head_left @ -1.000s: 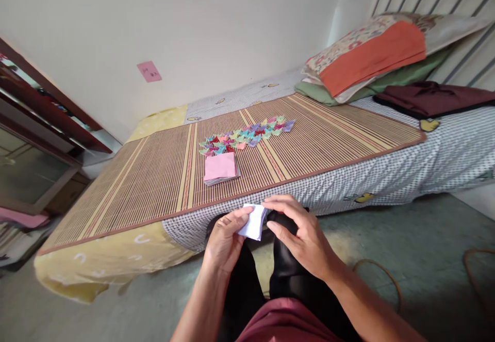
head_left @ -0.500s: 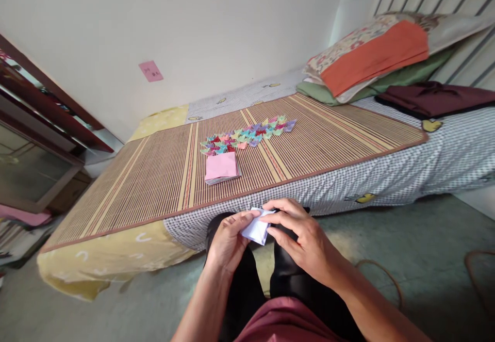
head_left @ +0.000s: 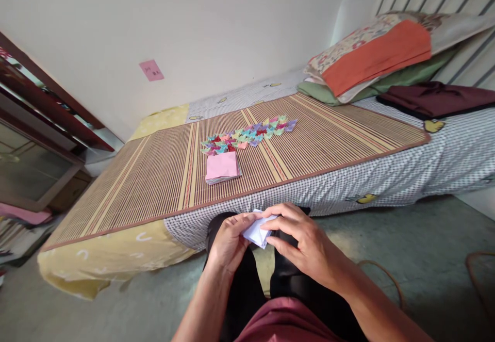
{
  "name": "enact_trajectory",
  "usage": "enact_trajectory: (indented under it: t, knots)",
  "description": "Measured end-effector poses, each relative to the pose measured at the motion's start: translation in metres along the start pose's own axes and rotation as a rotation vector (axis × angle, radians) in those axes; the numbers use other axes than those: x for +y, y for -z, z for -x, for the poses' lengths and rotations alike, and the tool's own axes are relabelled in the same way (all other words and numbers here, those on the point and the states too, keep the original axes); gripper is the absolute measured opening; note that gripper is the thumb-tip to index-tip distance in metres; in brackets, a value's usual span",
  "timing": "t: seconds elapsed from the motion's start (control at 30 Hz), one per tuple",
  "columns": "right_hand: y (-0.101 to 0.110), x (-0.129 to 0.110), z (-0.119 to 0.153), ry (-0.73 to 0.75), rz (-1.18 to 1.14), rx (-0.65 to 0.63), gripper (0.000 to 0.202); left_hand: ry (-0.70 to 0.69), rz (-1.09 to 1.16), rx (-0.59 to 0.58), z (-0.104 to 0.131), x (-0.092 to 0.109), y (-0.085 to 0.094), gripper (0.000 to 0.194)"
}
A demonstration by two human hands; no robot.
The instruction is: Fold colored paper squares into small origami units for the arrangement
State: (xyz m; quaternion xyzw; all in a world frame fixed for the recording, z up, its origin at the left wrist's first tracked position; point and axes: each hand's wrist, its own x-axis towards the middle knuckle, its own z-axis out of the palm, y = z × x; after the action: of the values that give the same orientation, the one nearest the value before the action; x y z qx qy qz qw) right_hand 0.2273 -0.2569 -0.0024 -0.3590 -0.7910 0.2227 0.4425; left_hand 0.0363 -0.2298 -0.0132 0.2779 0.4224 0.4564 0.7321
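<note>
A small folded sheet of pale blue-white paper (head_left: 257,232) is held above my knees, in front of the bed's edge. My left hand (head_left: 231,240) pinches its left side, thumb on top. On the right side my right hand (head_left: 296,232) has its fingers on the paper's upper and right edges; its thumb lies by the right corner. On the mat, a stack of square paper (head_left: 221,165) with a pink top sheet lies beyond my hands. Just behind the stack, several small folded paper pieces (head_left: 251,134) in many colours stand in rows.
A striped mat (head_left: 154,177) covers much of the bed. Pillows with an orange cloth (head_left: 381,55) and a folded maroon cloth (head_left: 436,99) lie at the right. A pink paper (head_left: 151,70) is on the wall. A cable (head_left: 382,275) lies on the floor.
The fingers of my right hand have shifted slightly left over the paper. The folded paper has tilted a little and sits slightly lower.
</note>
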Motion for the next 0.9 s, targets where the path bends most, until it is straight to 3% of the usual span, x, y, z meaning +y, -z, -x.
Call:
enact_trajectory:
  t: [0.5, 0.9]
  knots:
    - [-0.006, 0.006, -0.001, 0.041, -0.016, 0.098, 0.017, 0.006, -0.060, -0.046, 0.003, -0.009, -0.004, 0.039]
    - [-0.008, 0.006, 0.001, -0.204, -0.102, 0.180, 0.024, -0.068, -0.113, -0.038, 0.012, -0.007, -0.013, 0.050]
